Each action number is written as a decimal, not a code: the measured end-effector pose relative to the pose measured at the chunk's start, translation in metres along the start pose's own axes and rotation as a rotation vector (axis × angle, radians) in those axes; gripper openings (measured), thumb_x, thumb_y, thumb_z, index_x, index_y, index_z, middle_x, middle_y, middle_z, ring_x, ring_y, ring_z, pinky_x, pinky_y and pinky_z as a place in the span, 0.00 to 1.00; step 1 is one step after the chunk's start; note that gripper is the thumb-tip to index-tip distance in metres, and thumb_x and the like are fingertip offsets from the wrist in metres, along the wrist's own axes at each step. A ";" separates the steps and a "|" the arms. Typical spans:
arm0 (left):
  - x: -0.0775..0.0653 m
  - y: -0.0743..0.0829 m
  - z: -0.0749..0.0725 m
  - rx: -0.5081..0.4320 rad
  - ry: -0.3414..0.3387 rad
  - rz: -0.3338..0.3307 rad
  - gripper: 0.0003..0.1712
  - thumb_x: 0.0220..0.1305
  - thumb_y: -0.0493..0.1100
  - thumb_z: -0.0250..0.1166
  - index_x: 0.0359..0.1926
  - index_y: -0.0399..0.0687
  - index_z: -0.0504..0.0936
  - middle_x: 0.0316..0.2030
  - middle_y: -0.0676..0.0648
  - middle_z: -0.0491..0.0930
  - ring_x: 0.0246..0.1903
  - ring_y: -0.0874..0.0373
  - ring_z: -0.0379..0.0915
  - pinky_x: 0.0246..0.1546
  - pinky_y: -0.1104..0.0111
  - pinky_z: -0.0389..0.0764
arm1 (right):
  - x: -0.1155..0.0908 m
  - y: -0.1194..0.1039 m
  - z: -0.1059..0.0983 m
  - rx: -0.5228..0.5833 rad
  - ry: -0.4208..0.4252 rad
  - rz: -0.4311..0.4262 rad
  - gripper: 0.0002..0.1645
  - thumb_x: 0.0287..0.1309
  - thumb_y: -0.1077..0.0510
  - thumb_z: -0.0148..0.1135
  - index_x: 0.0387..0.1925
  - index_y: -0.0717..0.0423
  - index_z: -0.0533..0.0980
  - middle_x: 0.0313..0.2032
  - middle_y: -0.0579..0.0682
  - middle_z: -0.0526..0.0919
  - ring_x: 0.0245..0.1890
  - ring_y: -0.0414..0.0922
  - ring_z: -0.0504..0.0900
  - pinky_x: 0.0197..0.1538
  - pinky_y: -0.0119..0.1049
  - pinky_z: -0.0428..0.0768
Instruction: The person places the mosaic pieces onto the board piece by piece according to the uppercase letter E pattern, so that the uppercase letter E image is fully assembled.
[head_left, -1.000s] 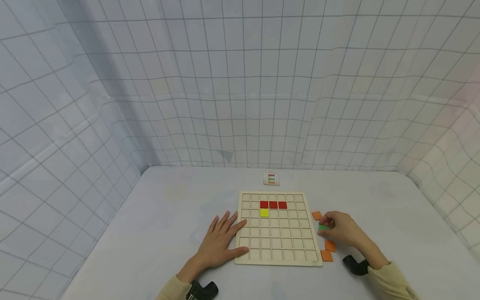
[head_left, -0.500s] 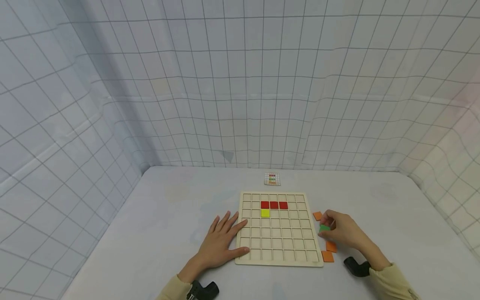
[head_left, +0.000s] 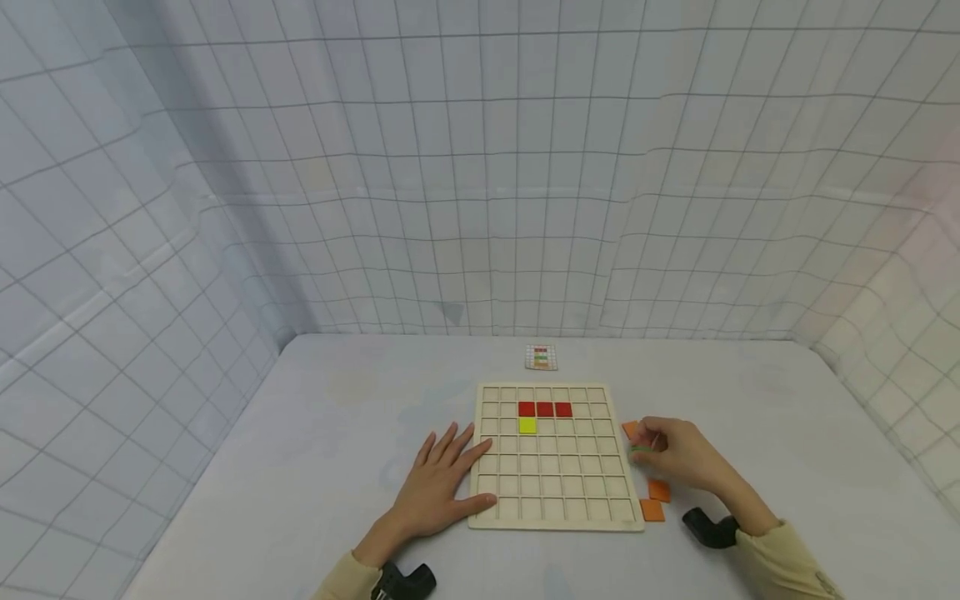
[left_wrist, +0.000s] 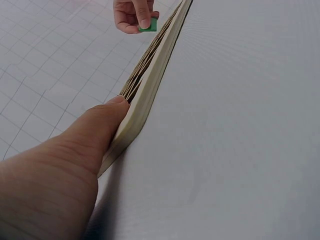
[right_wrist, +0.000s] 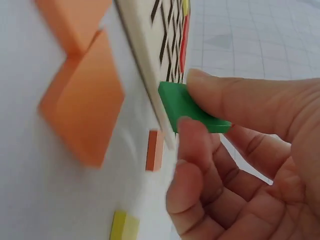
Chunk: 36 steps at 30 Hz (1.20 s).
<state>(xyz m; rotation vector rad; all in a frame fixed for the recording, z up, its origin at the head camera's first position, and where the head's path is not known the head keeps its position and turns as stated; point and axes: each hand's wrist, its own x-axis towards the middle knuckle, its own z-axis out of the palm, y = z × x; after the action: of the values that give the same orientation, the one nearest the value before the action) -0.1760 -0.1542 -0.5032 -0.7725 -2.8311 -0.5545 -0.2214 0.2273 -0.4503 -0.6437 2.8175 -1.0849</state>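
My left hand (head_left: pixel 437 496) lies spread over the left edge of the grid board (head_left: pixel 557 524), presumably to steady it, while by its right edge my right hand (head_left: pixel 681 456) pinches a green tile (right_wrist: pixel 181 104), near orange tiles (head_left: pixel 652 511) set, I'd judge, within easy reach.

We'd call this a curtained-off booth, more lab-style recording setup than anybody's living room. White grid-lined sheeting (head_left: pixel 480 179) fills the top of the frame and comes down the left and right edges too, boxing in a white desk (head_left: pixel 360 417) along the bottom. We also spot black wrist gear (head_left: pixel 710 531), lower right and bottom centre.
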 end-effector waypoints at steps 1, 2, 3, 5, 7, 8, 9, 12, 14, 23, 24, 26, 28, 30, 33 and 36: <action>0.000 0.000 0.000 0.002 0.002 0.000 0.45 0.60 0.73 0.51 0.71 0.57 0.62 0.71 0.45 0.53 0.71 0.45 0.41 0.65 0.46 0.40 | 0.001 -0.003 0.001 0.005 0.004 -0.010 0.08 0.51 0.60 0.71 0.29 0.50 0.77 0.26 0.41 0.74 0.24 0.39 0.70 0.26 0.31 0.70; 0.000 0.000 0.000 0.001 0.002 -0.001 0.44 0.59 0.73 0.51 0.71 0.57 0.62 0.71 0.45 0.53 0.71 0.45 0.41 0.65 0.46 0.40 | 0.002 -0.005 0.002 0.012 0.010 -0.013 0.08 0.51 0.60 0.71 0.28 0.49 0.77 0.25 0.41 0.74 0.23 0.38 0.70 0.26 0.31 0.70; 0.000 0.000 -0.001 0.001 0.002 -0.001 0.45 0.59 0.73 0.52 0.71 0.57 0.62 0.71 0.45 0.53 0.71 0.45 0.41 0.65 0.45 0.40 | 0.004 -0.008 0.004 0.021 0.016 -0.017 0.07 0.51 0.60 0.71 0.29 0.49 0.78 0.25 0.41 0.74 0.23 0.38 0.70 0.26 0.31 0.70; 0.000 0.001 -0.001 0.001 0.000 -0.003 0.45 0.59 0.73 0.52 0.71 0.57 0.62 0.71 0.45 0.53 0.71 0.45 0.41 0.65 0.45 0.40 | 0.008 -0.013 0.009 0.049 0.021 -0.024 0.06 0.52 0.60 0.70 0.29 0.49 0.79 0.25 0.41 0.74 0.22 0.38 0.70 0.25 0.30 0.70; 0.000 0.001 -0.002 -0.001 -0.007 -0.005 0.45 0.59 0.73 0.52 0.71 0.58 0.62 0.71 0.45 0.53 0.71 0.46 0.40 0.65 0.46 0.40 | 0.012 -0.017 0.015 0.073 0.019 -0.037 0.05 0.52 0.59 0.70 0.30 0.49 0.79 0.24 0.41 0.74 0.21 0.37 0.70 0.25 0.30 0.70; 0.000 0.001 -0.002 0.000 -0.010 -0.007 0.45 0.59 0.74 0.52 0.71 0.58 0.61 0.71 0.45 0.52 0.71 0.46 0.40 0.65 0.46 0.39 | 0.015 -0.019 0.018 0.088 0.017 -0.046 0.05 0.52 0.59 0.70 0.30 0.49 0.80 0.24 0.41 0.74 0.22 0.37 0.70 0.25 0.30 0.70; 0.000 0.002 -0.003 0.000 -0.014 -0.008 0.45 0.59 0.74 0.52 0.71 0.58 0.61 0.71 0.46 0.52 0.71 0.46 0.40 0.65 0.46 0.39 | 0.017 -0.021 0.021 0.106 0.012 -0.055 0.05 0.53 0.58 0.70 0.31 0.49 0.80 0.25 0.41 0.75 0.22 0.37 0.71 0.26 0.30 0.71; 0.001 0.003 -0.004 -0.004 -0.023 -0.013 0.45 0.59 0.74 0.52 0.71 0.58 0.61 0.72 0.46 0.52 0.71 0.46 0.39 0.66 0.47 0.39 | 0.026 -0.028 0.032 0.146 -0.011 -0.092 0.05 0.54 0.58 0.70 0.33 0.50 0.81 0.26 0.41 0.75 0.23 0.38 0.72 0.28 0.30 0.73; 0.001 0.003 -0.004 -0.008 -0.025 -0.016 0.45 0.59 0.74 0.52 0.71 0.58 0.61 0.72 0.46 0.52 0.71 0.46 0.39 0.66 0.47 0.38 | 0.032 -0.032 0.039 0.177 -0.032 -0.114 0.05 0.54 0.58 0.69 0.34 0.51 0.81 0.27 0.41 0.76 0.25 0.38 0.73 0.29 0.30 0.74; 0.001 -0.001 -0.001 0.000 -0.030 -0.021 0.45 0.59 0.74 0.51 0.72 0.60 0.59 0.72 0.48 0.50 0.71 0.48 0.37 0.66 0.48 0.37 | 0.055 -0.053 0.067 0.197 -0.076 -0.183 0.08 0.54 0.67 0.65 0.35 0.53 0.82 0.28 0.39 0.78 0.27 0.37 0.75 0.32 0.31 0.76; 0.001 -0.001 -0.001 0.000 -0.032 -0.023 0.45 0.59 0.74 0.51 0.72 0.61 0.59 0.72 0.48 0.50 0.71 0.48 0.37 0.66 0.48 0.36 | 0.057 -0.055 0.069 0.197 -0.083 -0.187 0.09 0.54 0.68 0.64 0.35 0.53 0.82 0.28 0.39 0.78 0.27 0.37 0.75 0.32 0.31 0.76; 0.001 -0.001 -0.002 -0.005 -0.033 -0.028 0.45 0.59 0.74 0.51 0.72 0.61 0.59 0.72 0.48 0.49 0.71 0.49 0.36 0.66 0.49 0.35 | 0.060 -0.060 0.073 0.191 -0.096 -0.193 0.09 0.54 0.68 0.63 0.34 0.53 0.82 0.28 0.39 0.78 0.27 0.37 0.75 0.33 0.31 0.76; 0.001 -0.001 -0.002 -0.004 -0.029 -0.025 0.45 0.59 0.74 0.51 0.72 0.61 0.59 0.72 0.48 0.49 0.71 0.49 0.36 0.66 0.49 0.35 | 0.063 -0.064 0.075 0.185 -0.098 -0.198 0.09 0.53 0.68 0.63 0.34 0.53 0.82 0.28 0.39 0.78 0.27 0.37 0.75 0.33 0.31 0.76; 0.001 0.000 -0.003 -0.004 -0.027 -0.021 0.45 0.59 0.74 0.51 0.72 0.61 0.59 0.72 0.48 0.49 0.71 0.49 0.36 0.66 0.49 0.35 | 0.065 -0.066 0.077 0.180 -0.099 -0.203 0.09 0.53 0.68 0.63 0.33 0.53 0.82 0.28 0.38 0.78 0.27 0.37 0.75 0.34 0.31 0.76; 0.001 0.000 -0.003 -0.003 -0.029 -0.015 0.45 0.60 0.74 0.51 0.72 0.61 0.59 0.72 0.48 0.49 0.71 0.49 0.36 0.66 0.49 0.35 | 0.068 -0.068 0.080 0.167 -0.097 -0.218 0.09 0.52 0.69 0.63 0.33 0.53 0.82 0.27 0.38 0.79 0.27 0.36 0.76 0.33 0.31 0.77; 0.000 0.000 -0.002 -0.010 -0.028 -0.011 0.45 0.60 0.74 0.51 0.72 0.60 0.59 0.72 0.47 0.49 0.71 0.48 0.36 0.66 0.49 0.36 | 0.070 -0.069 0.081 0.131 -0.091 -0.213 0.09 0.52 0.68 0.64 0.32 0.53 0.82 0.27 0.37 0.79 0.27 0.36 0.75 0.33 0.31 0.76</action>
<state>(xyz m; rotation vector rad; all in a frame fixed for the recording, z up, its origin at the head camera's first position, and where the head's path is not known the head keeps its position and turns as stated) -0.1757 -0.1551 -0.5011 -0.7725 -2.8617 -0.5641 -0.2440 0.1020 -0.4593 -0.9705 2.6209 -1.2262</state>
